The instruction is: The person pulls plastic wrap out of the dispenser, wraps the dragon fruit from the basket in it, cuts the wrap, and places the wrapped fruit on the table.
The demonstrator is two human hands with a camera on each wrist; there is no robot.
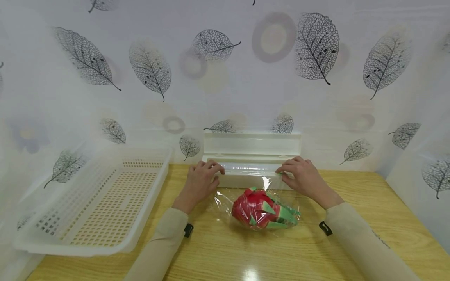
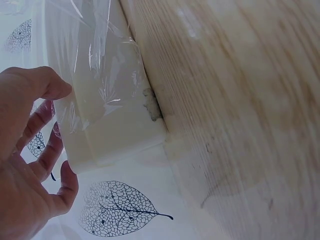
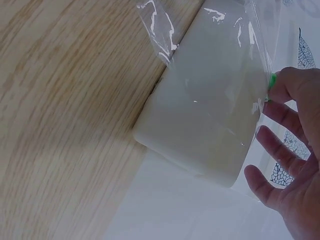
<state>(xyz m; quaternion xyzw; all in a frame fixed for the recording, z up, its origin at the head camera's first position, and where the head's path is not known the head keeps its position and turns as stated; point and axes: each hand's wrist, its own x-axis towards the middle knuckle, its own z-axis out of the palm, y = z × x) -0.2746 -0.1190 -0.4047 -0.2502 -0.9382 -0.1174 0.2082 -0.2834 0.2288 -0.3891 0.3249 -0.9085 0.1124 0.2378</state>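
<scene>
A white cling film dispenser box (image 1: 254,181) stands with its lid (image 1: 251,144) raised, a roll of film (image 1: 249,168) inside. Clear cling film (image 1: 219,201) runs forward from it over a red dragon fruit (image 1: 251,208) with green scales, lying on the table. My left hand (image 1: 204,177) grips the box's upper front edge near its left end, thumb over the film and fingers curled behind the edge. At the right end, my right hand (image 1: 302,175) pinches a small green slide cutter (image 3: 272,81) on the front edge, its other fingers loosely bent.
A white perforated plastic basket (image 1: 140,230) sits on the left of the wood-grain table (image 1: 218,257). Behind the box rises a pale wall covering (image 1: 246,97) printed with leaves. The covering also borders the table on the right.
</scene>
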